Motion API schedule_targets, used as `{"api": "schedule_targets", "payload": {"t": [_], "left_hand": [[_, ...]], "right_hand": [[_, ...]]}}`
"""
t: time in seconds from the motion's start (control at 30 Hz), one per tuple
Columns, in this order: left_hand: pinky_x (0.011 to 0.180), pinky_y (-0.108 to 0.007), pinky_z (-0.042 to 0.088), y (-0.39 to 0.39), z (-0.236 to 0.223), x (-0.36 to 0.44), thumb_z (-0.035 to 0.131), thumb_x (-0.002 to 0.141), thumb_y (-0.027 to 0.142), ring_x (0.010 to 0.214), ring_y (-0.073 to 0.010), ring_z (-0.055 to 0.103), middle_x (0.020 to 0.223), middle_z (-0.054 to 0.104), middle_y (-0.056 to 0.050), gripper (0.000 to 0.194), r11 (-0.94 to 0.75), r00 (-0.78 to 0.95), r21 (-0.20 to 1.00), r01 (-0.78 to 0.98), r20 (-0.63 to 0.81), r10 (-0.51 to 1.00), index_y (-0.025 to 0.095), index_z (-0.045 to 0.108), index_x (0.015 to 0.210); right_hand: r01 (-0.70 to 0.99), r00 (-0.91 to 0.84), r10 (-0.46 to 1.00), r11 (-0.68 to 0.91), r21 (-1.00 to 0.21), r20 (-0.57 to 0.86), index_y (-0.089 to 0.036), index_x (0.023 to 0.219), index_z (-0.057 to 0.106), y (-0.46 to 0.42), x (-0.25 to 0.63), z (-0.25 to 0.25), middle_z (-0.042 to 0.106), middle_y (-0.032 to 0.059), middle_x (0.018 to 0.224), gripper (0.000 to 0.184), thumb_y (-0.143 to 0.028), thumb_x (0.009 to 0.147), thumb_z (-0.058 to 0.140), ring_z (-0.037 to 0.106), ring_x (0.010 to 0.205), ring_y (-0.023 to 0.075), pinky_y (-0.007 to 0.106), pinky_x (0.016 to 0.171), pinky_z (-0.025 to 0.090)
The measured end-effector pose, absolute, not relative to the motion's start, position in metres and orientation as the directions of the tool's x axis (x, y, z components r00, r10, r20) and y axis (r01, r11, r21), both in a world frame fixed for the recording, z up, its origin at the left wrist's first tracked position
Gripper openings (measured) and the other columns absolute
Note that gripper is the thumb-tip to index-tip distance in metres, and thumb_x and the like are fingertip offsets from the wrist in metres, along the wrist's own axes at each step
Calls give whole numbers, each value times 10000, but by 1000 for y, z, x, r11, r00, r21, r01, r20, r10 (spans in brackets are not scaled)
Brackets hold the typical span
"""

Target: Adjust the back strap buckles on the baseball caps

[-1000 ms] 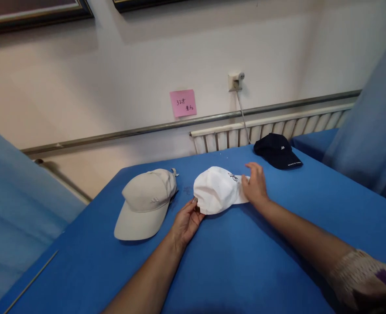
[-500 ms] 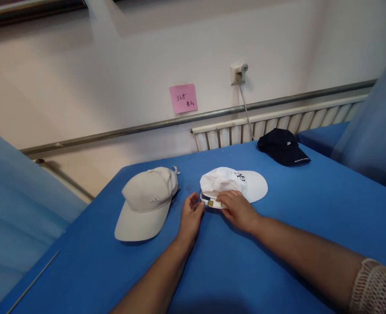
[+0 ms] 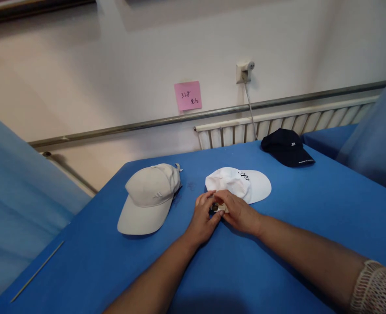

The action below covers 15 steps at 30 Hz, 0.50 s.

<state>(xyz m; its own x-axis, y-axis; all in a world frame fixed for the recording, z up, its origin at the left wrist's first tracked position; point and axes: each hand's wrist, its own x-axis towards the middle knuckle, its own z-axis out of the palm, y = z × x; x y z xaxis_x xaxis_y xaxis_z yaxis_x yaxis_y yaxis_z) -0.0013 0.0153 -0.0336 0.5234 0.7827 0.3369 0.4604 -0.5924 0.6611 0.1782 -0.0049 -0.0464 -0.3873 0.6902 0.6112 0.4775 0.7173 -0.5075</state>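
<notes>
A white baseball cap [image 3: 227,179] with black lettering lies on the blue table, its brim pointing right. Both hands meet at its rear strap [image 3: 219,208], which has a small metal buckle. My left hand [image 3: 203,218] is closed on the strap's left part, thumb below and fingers above. From the right, my right hand [image 3: 240,212] pinches the strap beside the buckle, its fingers curled over it. Fingers partly cover the strap and buckle. Left of the hands sits a beige cap [image 3: 152,189], brim toward me.
A black cap [image 3: 284,146] lies at the table's back right. The blue table [image 3: 140,270] meets a wall with a radiator [image 3: 238,133] and a metal rail [image 3: 140,127]. A thin stick [image 3: 37,271] lies at left. Blue curtains [image 3: 19,196] hang at both sides.
My right hand has left the brim and come to the rear strap. The cap has been turned so its strap faces me. My left hand has closed in beside the right at the buckle.
</notes>
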Motion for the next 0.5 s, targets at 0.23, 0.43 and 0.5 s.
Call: {"api": "schedule_targets", "payload": {"t": [0.23,0.43,0.5], "left_hand": [[1048,-440,336,11,-27,4,618,833,251,1194,-278,457,1217,565,-91,181,-605,488,595,529,369,791,216,646,1008],[767,-319,424,6,-27,8,579,847,272,829,-191,550,890,607,-44,82,-526,485,628,573,257,836,203,621,867],[689,-287,414,7,-30,9,589,837,298,749,-164,543,856,608,-30,107,-479,475,662,577,207,856,193,603,847]], "right_hand": [[609,-330,721,656,-446,610,-182,1346,353,-9,173,-47,444,167,1332,606,-39,772,484,484,1200,269,467,952,467],[918,-220,875,336,-212,432,-164,909,566,-13,171,-43,596,124,945,131,-185,786,602,560,868,271,403,775,449],[939,-214,907,293,-178,362,-166,870,580,-11,172,-44,604,111,880,100,-207,789,623,570,805,254,369,730,434]]}}
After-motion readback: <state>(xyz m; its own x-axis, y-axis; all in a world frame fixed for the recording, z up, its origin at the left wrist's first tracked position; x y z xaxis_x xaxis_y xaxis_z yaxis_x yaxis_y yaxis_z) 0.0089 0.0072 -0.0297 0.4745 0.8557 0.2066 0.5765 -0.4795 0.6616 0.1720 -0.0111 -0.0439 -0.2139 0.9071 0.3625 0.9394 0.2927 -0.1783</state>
